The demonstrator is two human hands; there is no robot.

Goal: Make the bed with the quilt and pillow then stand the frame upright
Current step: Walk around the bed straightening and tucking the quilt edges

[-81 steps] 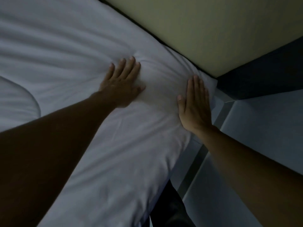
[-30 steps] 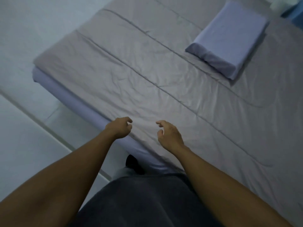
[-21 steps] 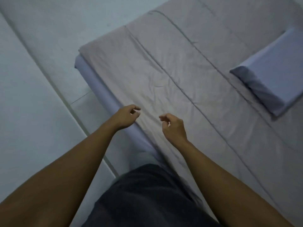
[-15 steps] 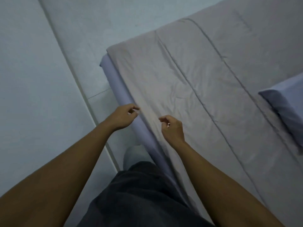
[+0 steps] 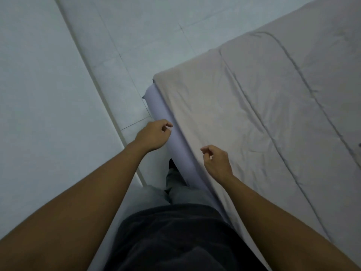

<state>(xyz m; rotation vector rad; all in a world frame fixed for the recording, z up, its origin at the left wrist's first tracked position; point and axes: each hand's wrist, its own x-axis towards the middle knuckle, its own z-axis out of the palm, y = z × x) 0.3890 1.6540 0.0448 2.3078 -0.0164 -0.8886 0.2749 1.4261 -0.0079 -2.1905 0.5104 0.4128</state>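
Quilt [image 5: 254, 114] lies flat on bed, right side of frame; lilac mattress edge [image 5: 166, 118] at center. L hand [image 5: 154, 134] & R hand [image 5: 216, 159] hover loosely curled, holding nothing. Tiled floor [image 5: 136, 36] upper left.

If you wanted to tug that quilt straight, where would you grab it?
Probably by the quilt along its near edge, coming from the floor side: that edge lies free atop the mattress, just by the left hand and right hand. Its middle lies flat, offering nothing to pinch.
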